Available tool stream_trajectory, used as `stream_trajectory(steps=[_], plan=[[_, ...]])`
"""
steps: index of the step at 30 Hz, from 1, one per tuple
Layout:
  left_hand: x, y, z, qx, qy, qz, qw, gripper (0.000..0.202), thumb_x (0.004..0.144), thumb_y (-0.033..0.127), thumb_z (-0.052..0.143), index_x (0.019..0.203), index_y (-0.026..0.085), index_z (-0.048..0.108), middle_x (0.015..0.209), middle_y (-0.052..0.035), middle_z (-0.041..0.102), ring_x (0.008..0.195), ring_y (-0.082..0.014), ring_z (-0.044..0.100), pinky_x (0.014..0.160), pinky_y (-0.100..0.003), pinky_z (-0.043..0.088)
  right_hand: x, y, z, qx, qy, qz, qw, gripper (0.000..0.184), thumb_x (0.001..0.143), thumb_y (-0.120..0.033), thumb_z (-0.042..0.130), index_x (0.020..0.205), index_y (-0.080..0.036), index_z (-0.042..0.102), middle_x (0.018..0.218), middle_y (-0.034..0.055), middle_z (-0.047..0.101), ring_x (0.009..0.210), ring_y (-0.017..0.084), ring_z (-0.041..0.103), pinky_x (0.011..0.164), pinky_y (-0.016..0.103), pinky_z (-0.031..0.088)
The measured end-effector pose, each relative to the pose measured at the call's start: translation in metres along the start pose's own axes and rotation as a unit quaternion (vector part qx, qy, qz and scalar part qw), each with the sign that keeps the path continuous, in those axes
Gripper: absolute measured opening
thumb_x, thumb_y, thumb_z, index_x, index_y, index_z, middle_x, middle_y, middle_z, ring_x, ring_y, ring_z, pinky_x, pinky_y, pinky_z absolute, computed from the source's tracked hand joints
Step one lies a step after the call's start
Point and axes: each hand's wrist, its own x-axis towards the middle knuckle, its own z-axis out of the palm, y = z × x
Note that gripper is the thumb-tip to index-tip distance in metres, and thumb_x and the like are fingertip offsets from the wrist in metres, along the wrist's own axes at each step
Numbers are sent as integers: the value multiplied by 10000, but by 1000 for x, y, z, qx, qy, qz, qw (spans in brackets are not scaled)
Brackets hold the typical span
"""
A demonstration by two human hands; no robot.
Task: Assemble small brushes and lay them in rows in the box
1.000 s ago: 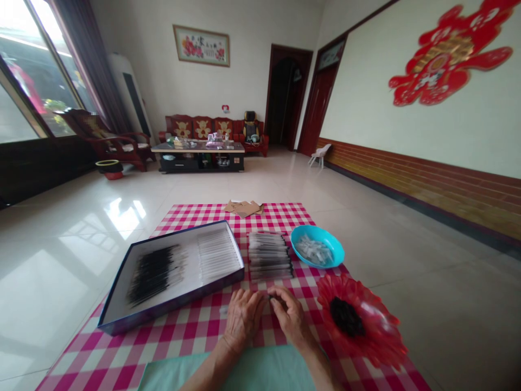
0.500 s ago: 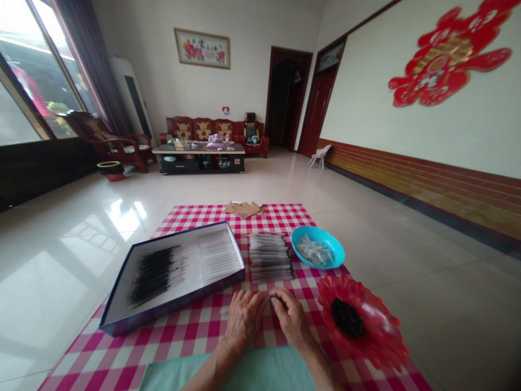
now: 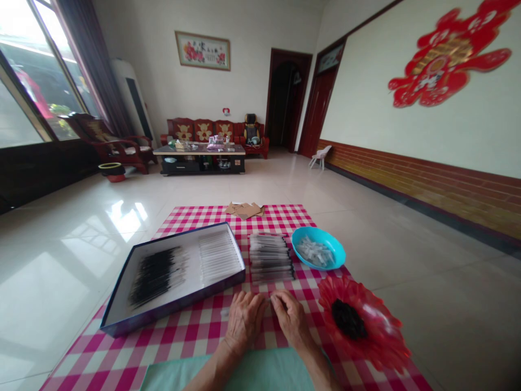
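My left hand (image 3: 243, 317) is closed around a slim, translucent pen (image 3: 225, 312), whose pale end shows left of the hand. At its other end, the fingertips of my right hand (image 3: 288, 315) pinch close against the left thumb and forefinger. Most of the pen is hidden by my fingers. Just beyond the hands lies a row of pens (image 3: 271, 258) with frosted barrels and dark ends. To the left, a shallow box (image 3: 171, 313) holds black pen refills (image 3: 154, 274) and clear tubes (image 3: 220, 256).
A turquoise bowl (image 3: 340, 252) contains clear caps. Nearer on the right, a red flower-shaped dish (image 3: 382, 331) holds small black parts (image 3: 349, 319). Cardboard pieces (image 3: 246, 210) lie at the far edge of the checked tablecloth (image 3: 195, 217). A green cloth (image 3: 175, 374) lies before me.
My hands stay in nearly the same place. The dark bit that showed at my right fingertips is less visible now, and a pale bit shows between the hands.
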Motion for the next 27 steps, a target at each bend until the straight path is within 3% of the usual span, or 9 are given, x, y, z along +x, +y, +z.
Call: stream_trajectory(steps=[6, 11, 17, 23, 27], plan=[[2, 1, -2, 1, 7, 2, 1000, 213, 919, 239, 418, 824, 231, 609, 695, -20, 577, 685, -175, 510, 672, -300, 359, -4, 1, -4, 15, -16, -12, 1000, 174, 835, -301, 531, 919, -202, 647, 878, 63, 697, 833, 209, 654, 749, 286, 526], [2, 1, -1, 9, 13, 4, 1000, 207, 914, 241, 429, 814, 231, 610, 685, -19, 577, 676, -177, 507, 656, -300, 354, -5, 1, -5, 45, -29, 23, 998, 171, 819, -305, 549, 910, -199, 647, 857, 61, 715, 803, 216, 669, 720, 288, 537], [1, 0, 1, 12, 17, 2, 1000, 205, 913, 243, 428, 796, 229, 595, 690, -18, 580, 674, -181, 509, 659, -308, 356, -2, 2, -9, 70, 5, 60, 996, 171, 819, -335, 544, 863, -198, 637, 811, 65, 701, 727, 223, 657, 666, 303, 538], [0, -4, 5, 5, 34, 12, 999, 213, 920, 251, 410, 822, 218, 596, 681, -17, 573, 665, -174, 522, 650, -298, 373, -4, -11, -9, 31, 24, 33, 999, 161, 817, -289, 526, 893, -188, 626, 820, 60, 694, 748, 209, 653, 681, 288, 529], [0, -6, 7, 0, 35, 17, 999, 230, 929, 265, 397, 800, 218, 582, 673, -12, 565, 657, -169, 520, 662, -298, 381, 4, -26, -26, -35, 42, -8, 998, 171, 831, -264, 507, 938, -195, 621, 855, 60, 697, 760, 193, 657, 674, 264, 526]])
